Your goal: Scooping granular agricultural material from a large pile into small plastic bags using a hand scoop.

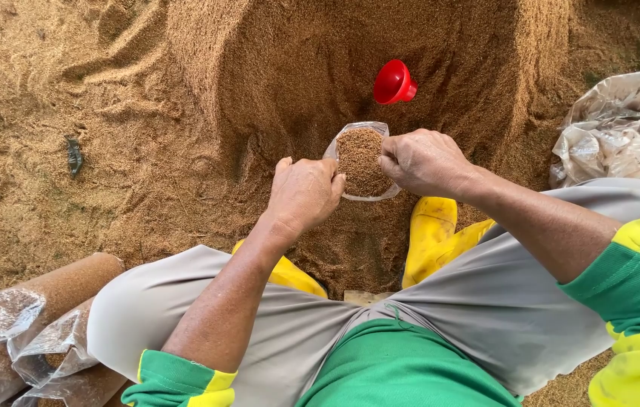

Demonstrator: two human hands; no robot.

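Bag (pixel 360 162): between your hands, left hand (pixel 303 192) on its left edge, right hand (pixel 423 160) on its right rim.
Funnel (pixel 394 82): beyond the bag, on the sawdust pile (pixel 297 60).
Filled bags (pixel 33 332): by your left knee.
Empty bags (pixel 621 128): to your right.

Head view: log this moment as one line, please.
left hand: grips bag rim | right hand: grips bag rim | clear bag: open, sawdust-filled | red funnel: on pile
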